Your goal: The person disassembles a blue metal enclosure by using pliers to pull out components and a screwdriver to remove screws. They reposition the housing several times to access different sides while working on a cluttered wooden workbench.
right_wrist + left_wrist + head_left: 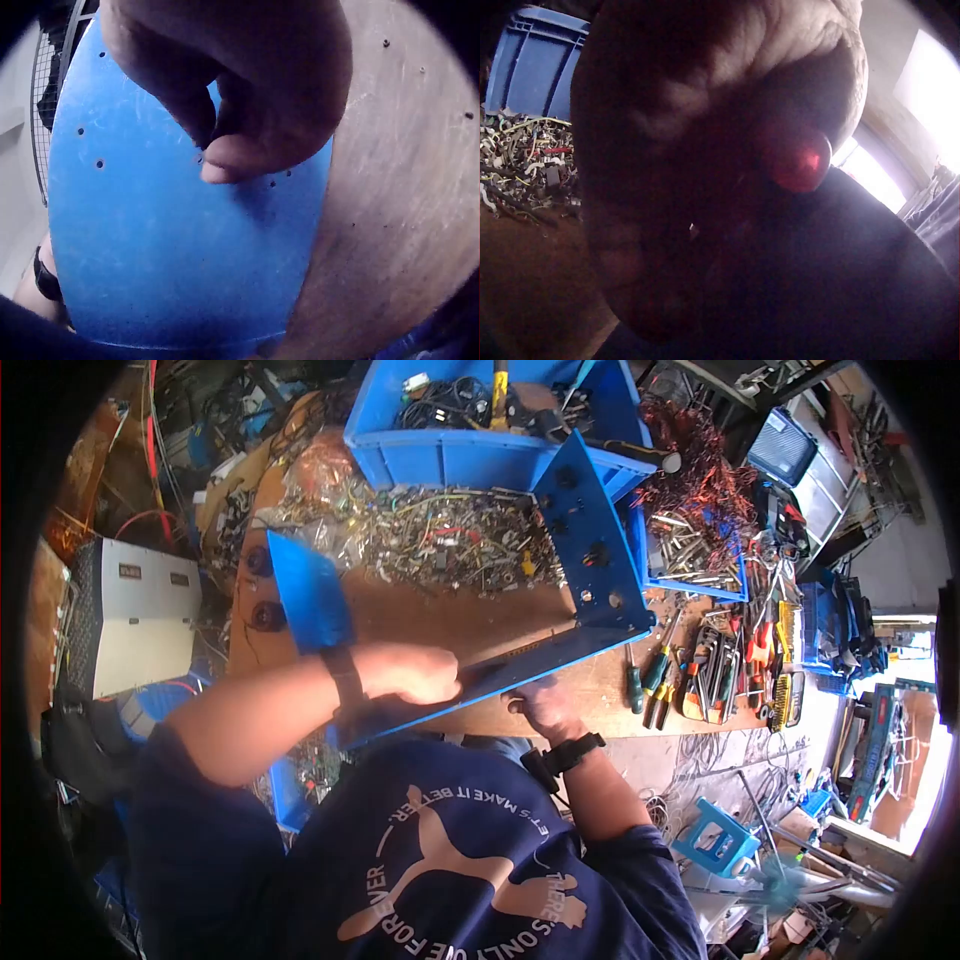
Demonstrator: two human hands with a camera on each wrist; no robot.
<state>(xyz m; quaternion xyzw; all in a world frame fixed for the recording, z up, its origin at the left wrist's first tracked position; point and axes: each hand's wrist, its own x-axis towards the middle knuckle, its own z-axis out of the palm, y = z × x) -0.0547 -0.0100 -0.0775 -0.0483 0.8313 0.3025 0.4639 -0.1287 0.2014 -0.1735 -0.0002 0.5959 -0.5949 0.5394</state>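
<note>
A blue metal housing with upright side panels [310, 595] lies tilted over the wooden bench. Inside its near panel [590, 642], my left hand [410, 672] has its fingers bent against the inner face; shadow hides what they touch in the left wrist view, where the hand [697, 150] is mostly dark. On the outer face of that panel is my right hand [550, 710]. The right wrist view has this hand [255, 97] with thumb and finger pinched together at a small hole in the blue panel [172, 247], around a tiny dark part too small to identify.
Loose small scrap parts [450, 545] cover the back of the bench [600, 695]. Behind them stands a blue bin [440, 460] with cables and a hammer. Screwdrivers [657, 672], hex keys [712, 675] and pliers lie at the right. A white metal case [150, 615] stands at the left.
</note>
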